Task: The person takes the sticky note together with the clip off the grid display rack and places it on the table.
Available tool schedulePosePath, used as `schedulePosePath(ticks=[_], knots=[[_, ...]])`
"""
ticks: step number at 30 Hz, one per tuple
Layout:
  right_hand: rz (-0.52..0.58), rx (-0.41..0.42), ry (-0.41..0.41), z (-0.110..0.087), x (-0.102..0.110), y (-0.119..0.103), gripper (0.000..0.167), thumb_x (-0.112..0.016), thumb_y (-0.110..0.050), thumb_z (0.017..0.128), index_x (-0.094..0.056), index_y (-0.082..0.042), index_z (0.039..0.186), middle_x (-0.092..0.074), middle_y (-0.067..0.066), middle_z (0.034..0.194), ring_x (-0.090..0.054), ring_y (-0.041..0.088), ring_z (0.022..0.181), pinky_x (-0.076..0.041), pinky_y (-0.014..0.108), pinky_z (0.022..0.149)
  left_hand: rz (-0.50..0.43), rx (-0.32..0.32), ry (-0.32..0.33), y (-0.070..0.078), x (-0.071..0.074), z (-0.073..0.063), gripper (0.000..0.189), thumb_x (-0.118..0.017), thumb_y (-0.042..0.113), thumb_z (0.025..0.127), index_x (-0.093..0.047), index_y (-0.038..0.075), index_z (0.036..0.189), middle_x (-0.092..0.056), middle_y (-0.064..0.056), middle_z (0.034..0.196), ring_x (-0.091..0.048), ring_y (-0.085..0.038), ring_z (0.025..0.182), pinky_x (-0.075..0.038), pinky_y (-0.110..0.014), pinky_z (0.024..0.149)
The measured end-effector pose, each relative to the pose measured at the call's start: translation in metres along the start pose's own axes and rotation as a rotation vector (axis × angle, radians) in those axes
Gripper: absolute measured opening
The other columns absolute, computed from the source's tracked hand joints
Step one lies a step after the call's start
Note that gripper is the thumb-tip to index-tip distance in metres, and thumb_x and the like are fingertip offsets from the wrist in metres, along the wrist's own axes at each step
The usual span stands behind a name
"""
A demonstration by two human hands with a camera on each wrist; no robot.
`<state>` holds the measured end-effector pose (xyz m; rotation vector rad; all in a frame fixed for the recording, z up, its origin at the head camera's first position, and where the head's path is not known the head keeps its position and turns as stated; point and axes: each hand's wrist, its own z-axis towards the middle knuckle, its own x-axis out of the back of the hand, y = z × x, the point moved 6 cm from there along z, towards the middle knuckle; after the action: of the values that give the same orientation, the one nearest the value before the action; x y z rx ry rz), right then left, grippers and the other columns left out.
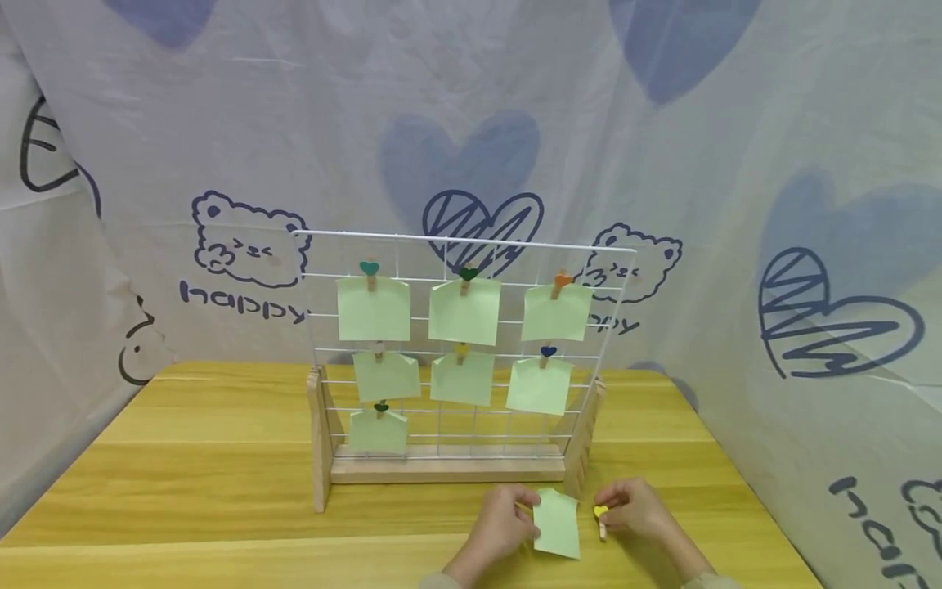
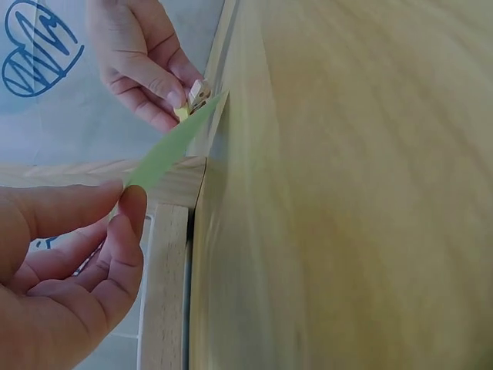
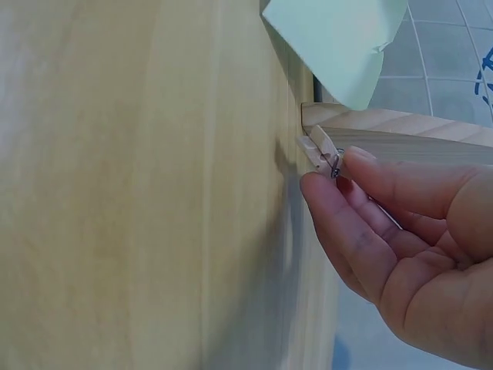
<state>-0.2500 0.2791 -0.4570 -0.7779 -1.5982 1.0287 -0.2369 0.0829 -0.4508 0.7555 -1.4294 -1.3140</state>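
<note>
Between thumb and forefinger, my left hand (image 1: 502, 522) pinches a pale green sticky note (image 1: 557, 525) by its left edge, in front of the rack's right foot. Just right of the note, my right hand (image 1: 637, 515) pinches a small wooden clothespin (image 3: 321, 151) with a yellow heart (image 1: 601, 510) on it. The clothespin and note are apart in the head view. Behind both hands stands a white wire grid rack (image 1: 471, 357). Several green notes hang on it in rows, each under a heart clothespin, among them a note (image 1: 379, 432) alone in the bottom row at left.
The rack's wooden base bar (image 1: 449, 469) and side posts (image 1: 320, 442) stand on a wood-grain table (image 1: 184, 458). A pale curtain (image 1: 331, 98) printed with hearts and bears hangs behind the table and along its sides.
</note>
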Motion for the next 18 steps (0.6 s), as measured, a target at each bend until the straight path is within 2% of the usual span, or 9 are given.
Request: schedulePosePath(ticks=[4,10,18], knots=[[0.003,0.008,-0.016,0.0,-0.001,0.0,0.02,-0.058,0.019,0.07,-0.05,0.024,0.088,-0.055,0.008,0.071,-0.056,0.016,0.064,-0.053,0.033,0.059,-0.007,0.016,-0.023,-0.002,-0.005,0.001,0.031,-0.065,-0.019,0.062,-0.061,-0.008,0.09,-0.059,-0.005,0.082,-0.052,-0.01,0.059,-0.046,-0.022,0.05],[-0.009,0.0,-0.035,0.001,-0.003,0.003,0.019,-0.057,0.019,0.07,-0.051,0.023,0.087,-0.054,0.01,0.071,-0.056,0.015,0.063,-0.053,0.033,0.059,0.013,0.003,-0.045,-0.001,-0.009,0.0,0.032,-0.066,-0.02,0.059,-0.06,-0.01,0.089,-0.06,-0.007,0.078,-0.052,-0.01,0.057,-0.046,-0.022,0.05],[-0.036,-0.018,-0.016,0.002,-0.003,0.006,0.017,-0.057,0.02,0.07,-0.053,0.021,0.086,-0.052,0.009,0.072,-0.054,0.015,0.063,-0.053,0.033,0.058,0.048,0.027,-0.069,-0.005,-0.013,0.001,0.034,-0.067,-0.019,0.058,-0.06,-0.01,0.09,-0.06,-0.008,0.077,-0.052,-0.01,0.058,-0.046,-0.022,0.051]])
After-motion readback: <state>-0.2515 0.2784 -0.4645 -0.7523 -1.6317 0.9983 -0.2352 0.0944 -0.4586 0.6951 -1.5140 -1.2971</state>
